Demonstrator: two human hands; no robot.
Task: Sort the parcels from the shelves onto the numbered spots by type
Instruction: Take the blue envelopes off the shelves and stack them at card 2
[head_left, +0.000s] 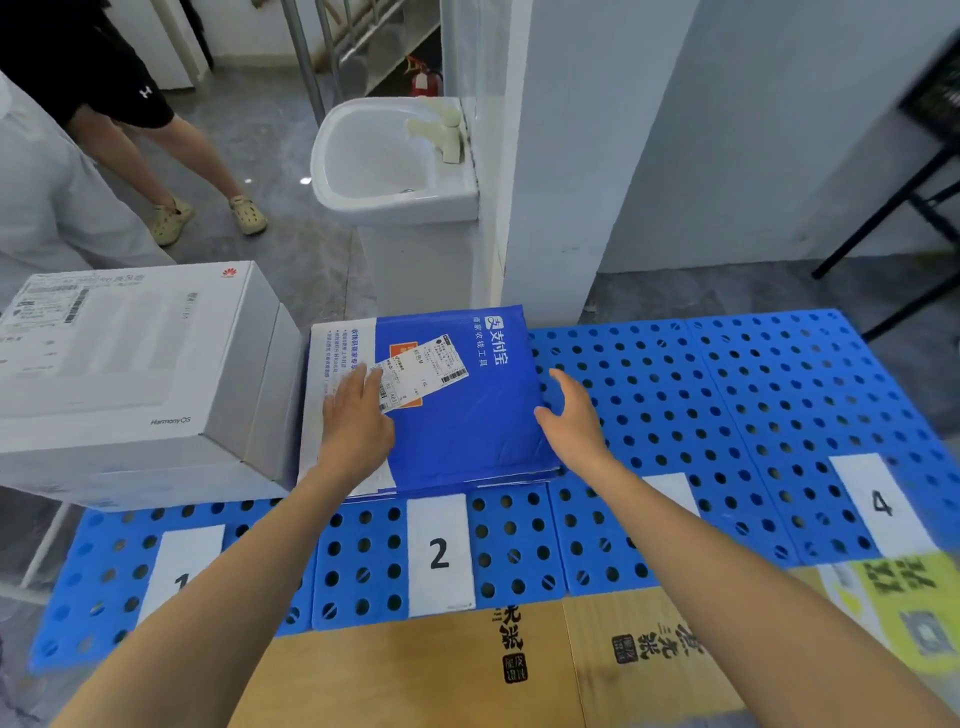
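From the head view we see our left hand (356, 421) lying flat on the blue-and-white parcel (467, 426), fingers straight, fingertips at its shipping label (423, 371). Our right hand (574, 415) is spread wide at the parcel's right edge and grips nothing. The parcel lies on the blue perforated panels (779, 389), just beyond the card marked 2 (439, 553), which sits between our forearms. A white box (130, 353) stands just left of our left hand.
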